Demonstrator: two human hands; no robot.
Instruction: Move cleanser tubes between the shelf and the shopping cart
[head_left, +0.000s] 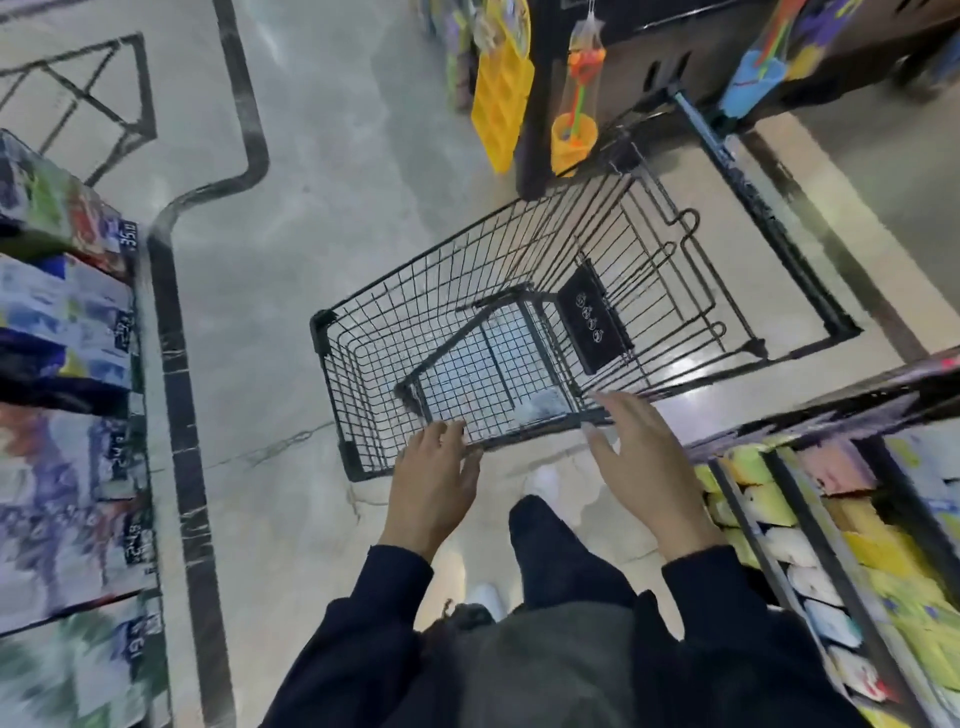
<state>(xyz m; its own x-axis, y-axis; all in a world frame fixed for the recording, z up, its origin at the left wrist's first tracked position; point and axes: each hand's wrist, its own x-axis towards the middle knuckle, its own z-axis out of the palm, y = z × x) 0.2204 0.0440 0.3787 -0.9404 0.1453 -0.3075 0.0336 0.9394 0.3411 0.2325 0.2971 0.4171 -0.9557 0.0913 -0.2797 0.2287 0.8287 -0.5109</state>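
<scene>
A shopper stands over a black wire shopping cart (519, 332) in a store aisle — the left hand (434, 480) rests on the basket's near rim, its fingers curled loosely over the wire, while the right hand (641, 470) hovers open, fingers spread, at the rim's right end. No cleanser tube is held; a pale, blurred item lies at the near edge of the basket floor, too unclear to name. Judged a between-transfers step — the next move calls for reaching to the right-hand shelf (810, 519) of blurred packages.
</scene>
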